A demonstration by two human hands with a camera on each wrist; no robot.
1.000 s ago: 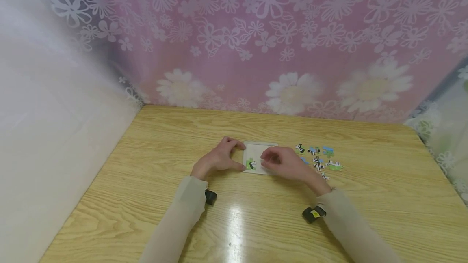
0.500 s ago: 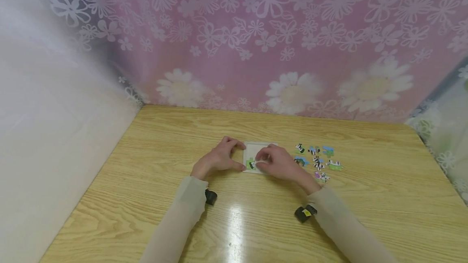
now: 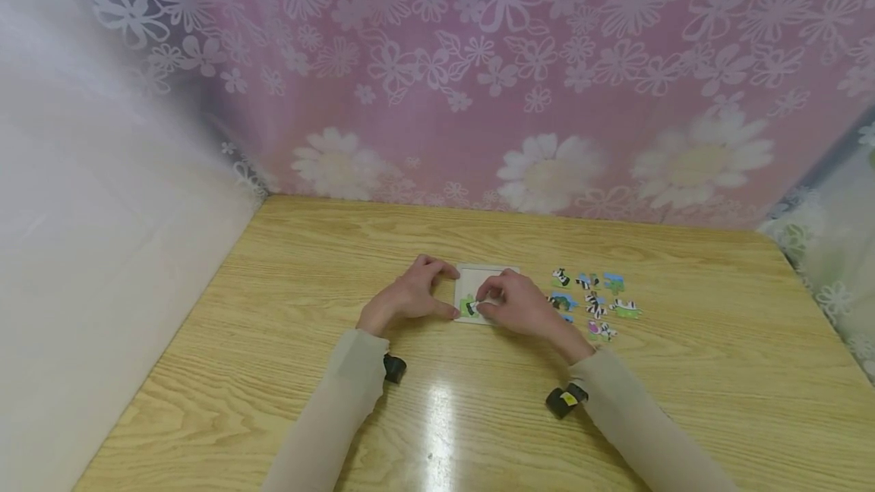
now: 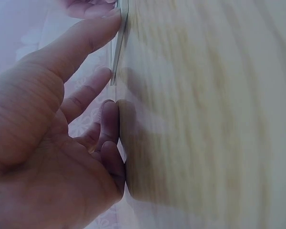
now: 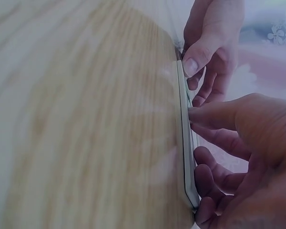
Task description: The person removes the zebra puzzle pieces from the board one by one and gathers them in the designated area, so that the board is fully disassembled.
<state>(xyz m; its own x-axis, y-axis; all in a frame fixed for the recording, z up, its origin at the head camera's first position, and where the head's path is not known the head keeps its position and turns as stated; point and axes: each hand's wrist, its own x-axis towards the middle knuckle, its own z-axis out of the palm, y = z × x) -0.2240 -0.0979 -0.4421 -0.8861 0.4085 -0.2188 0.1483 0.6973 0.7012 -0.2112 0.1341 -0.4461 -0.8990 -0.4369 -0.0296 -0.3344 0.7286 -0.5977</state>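
Observation:
A shallow pale puzzle tray (image 3: pixel 487 268) lies on the table, with a green puzzle piece (image 3: pixel 466 307) in its near left corner. My left hand (image 3: pixel 410 293) rests at the tray's left edge, thumb at the near corner and forefinger toward the far one; in the left wrist view the thumb (image 4: pixel 86 40) lies on the rim. Over the tray my right hand (image 3: pixel 522 304) has thumb and forefinger bent together, pinching a small piece beside the green one. Those fingers mostly cover it. In the right wrist view the thumb tip (image 5: pixel 196 115) is right at the tray.
Several loose puzzle pieces (image 3: pixel 596 306) with zebra, green and blue patterns lie right of the tray, some close behind the right hand. The wooden table (image 3: pixel 287 249) runs back to a pink flowered curtain (image 3: pixel 437 97). A white cloth (image 3: pixel 102 211) hangs on the left.
My right hand has moved left across the tray, up against the green piece, uncovering more loose pieces on the right. The left hand has stayed at the tray's edge.

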